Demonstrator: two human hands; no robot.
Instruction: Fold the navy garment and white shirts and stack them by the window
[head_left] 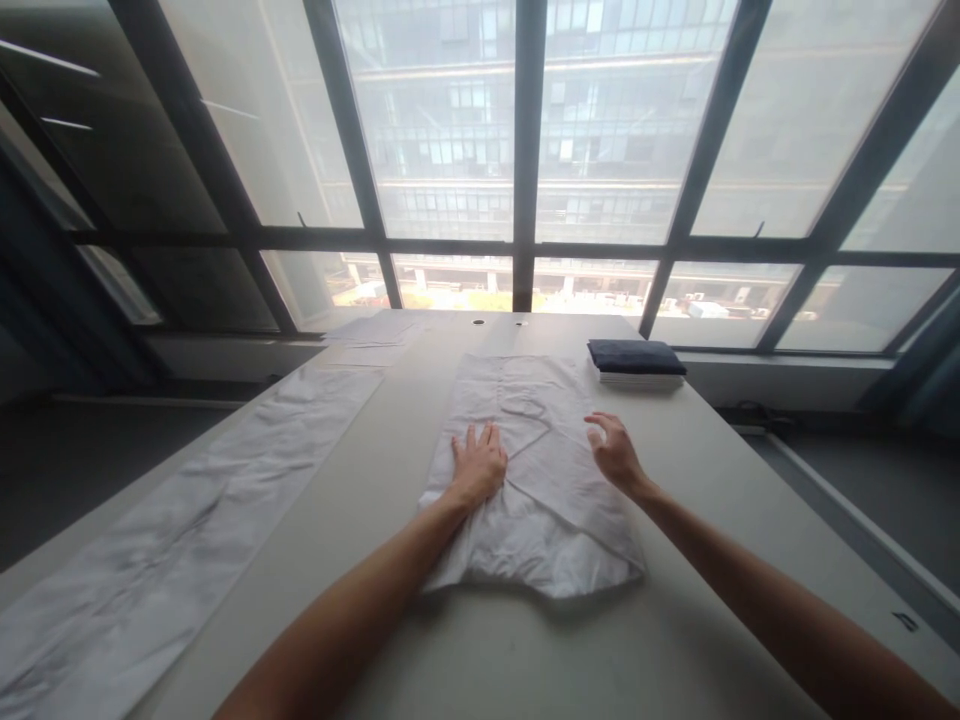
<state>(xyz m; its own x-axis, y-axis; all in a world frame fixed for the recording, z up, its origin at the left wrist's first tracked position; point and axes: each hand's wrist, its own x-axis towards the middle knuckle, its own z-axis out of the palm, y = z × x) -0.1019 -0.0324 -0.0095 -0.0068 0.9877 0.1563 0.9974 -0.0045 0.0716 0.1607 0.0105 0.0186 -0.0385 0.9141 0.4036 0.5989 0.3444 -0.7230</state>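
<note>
A partly folded white garment (547, 500) that looks like a shirt lies on the white table (360, 530) in front of me. Creases and a diagonal fold run across it, and its near edge is uneven. My left hand (480, 465) rests flat on the garment's left half, fingers spread. Just at the right edge of the cloth is my right hand (619, 455), its thumb and fingers apart and slightly curled, holding nothing that I can see. Whether its fingertips touch the cloth I cannot tell.
A stack of folded clothes (637, 362), dark on top and white below, sits at the table's far right. Along the left side lies a long, wrinkled white cloth (202, 520), with flat white sheets (367, 330) beyond it. Large windows (450, 130) stand behind the table.
</note>
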